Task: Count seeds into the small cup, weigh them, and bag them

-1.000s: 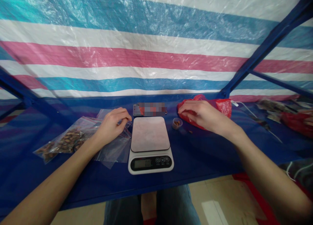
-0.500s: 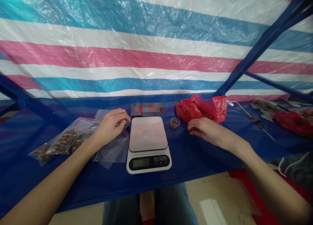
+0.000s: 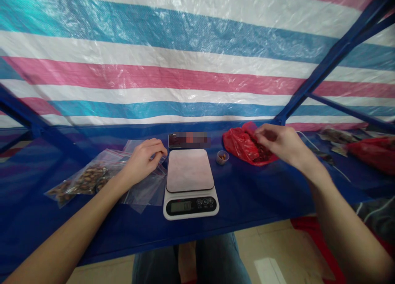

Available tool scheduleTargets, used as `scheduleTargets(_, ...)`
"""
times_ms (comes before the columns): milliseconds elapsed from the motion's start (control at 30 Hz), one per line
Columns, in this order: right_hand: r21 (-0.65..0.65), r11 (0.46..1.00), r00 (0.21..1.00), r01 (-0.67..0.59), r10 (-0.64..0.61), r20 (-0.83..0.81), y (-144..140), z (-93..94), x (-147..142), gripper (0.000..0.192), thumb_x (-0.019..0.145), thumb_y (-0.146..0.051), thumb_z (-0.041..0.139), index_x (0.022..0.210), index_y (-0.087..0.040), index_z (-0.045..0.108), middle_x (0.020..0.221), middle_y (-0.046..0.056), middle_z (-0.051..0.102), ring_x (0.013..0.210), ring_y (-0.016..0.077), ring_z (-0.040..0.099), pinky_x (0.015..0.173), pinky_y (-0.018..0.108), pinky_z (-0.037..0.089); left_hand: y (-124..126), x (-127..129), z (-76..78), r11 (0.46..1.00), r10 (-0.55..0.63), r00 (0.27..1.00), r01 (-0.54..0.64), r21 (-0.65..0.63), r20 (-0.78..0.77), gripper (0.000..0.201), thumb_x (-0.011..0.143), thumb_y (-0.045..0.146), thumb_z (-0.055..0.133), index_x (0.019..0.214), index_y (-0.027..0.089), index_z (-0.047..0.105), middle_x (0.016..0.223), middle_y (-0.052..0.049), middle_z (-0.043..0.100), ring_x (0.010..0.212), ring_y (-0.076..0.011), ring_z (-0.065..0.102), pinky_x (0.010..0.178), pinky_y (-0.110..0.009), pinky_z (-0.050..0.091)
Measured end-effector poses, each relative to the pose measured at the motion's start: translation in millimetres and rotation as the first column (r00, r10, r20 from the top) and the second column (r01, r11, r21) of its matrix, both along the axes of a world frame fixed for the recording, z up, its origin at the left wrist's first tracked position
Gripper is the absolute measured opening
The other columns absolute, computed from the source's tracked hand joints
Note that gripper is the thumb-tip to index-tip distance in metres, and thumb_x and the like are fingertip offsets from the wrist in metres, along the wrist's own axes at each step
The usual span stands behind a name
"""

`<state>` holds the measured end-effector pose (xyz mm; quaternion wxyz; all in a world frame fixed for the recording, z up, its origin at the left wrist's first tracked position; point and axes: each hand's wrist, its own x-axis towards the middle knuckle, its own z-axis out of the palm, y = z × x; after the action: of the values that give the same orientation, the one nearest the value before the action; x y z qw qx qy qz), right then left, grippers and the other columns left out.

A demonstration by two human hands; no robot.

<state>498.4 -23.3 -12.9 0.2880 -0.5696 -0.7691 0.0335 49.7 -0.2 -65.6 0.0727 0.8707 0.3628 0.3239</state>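
Observation:
My right hand [image 3: 277, 142] is over the red plastic bag [image 3: 237, 146], its thumb and fingers pinched at the rim of the opening. Dark brown pieces [image 3: 261, 152] show inside the bag. My left hand [image 3: 148, 156] lies loosely curled on clear zip bags [image 3: 145, 189], with nothing visible in its fingers, close to the left edge of a white kitchen scale [image 3: 190, 171]. The scale's pan is bare and its display appears to read 0.0. Right of the scale stands a small clear cup [image 3: 222, 157] with a few brown pieces in it.
Filled zip bags of brown pieces [image 3: 89, 179] lie at the left. A phone [image 3: 175, 140] sits behind the scale. Farther right are a white cable [image 3: 308, 142] and another red bag [image 3: 375, 152]. Blue metal bars [image 3: 327, 66] slope up on both sides.
My right hand has moved up and right from the table beside the cup to the red bag's opening. My left hand stays curled by the scale. The view has shifted slightly.

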Motion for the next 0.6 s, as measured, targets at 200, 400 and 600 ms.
scheduleTargets(200,-0.150,0.981,0.945,-0.125,0.164,0.284,40.5,-26.2,21.7,0.035,0.076,-0.005,0.057,0.097,-0.019,0.082,0.104,0.011,0.082,0.096,0.0278,0.077,0.090,0.036,0.060,1.5,2.3,-3.5,0.999,-0.031,0.999,0.031,-0.009,-0.013,0.030,0.096,0.009,0.047,0.080,0.020,0.070,0.082,-0.003,0.071,0.081,-0.0196,0.065,0.078,-0.033,0.049)
scheduleTargets(400,-0.122,0.988,0.931,-0.093,0.130,0.341,74.5,-58.8,2.6,0.056,0.078,0.001,0.053,0.127,-0.013,0.076,0.134,0.019,0.073,0.125,0.0310,0.071,0.112,0.040,0.055,0.0,-2.4,0.2,1.000,0.005,1.000,-0.005,0.003,0.007,0.031,0.096,0.009,0.046,0.076,0.021,0.067,0.079,-0.002,0.069,0.078,-0.0189,0.063,0.084,-0.035,0.049)
scheduleTargets(600,-0.060,0.991,0.955,-0.116,0.128,0.269,76.2,-77.4,15.8,0.055,0.091,-0.007,0.046,0.140,-0.014,0.069,0.145,0.021,0.067,0.138,0.0364,0.063,0.121,0.054,0.048,0.5,-2.6,-0.9,1.000,-0.001,1.000,0.001,0.010,0.000,0.032,0.096,0.008,0.046,0.077,0.021,0.067,0.079,-0.001,0.070,0.078,-0.0185,0.065,0.088,-0.036,0.050)
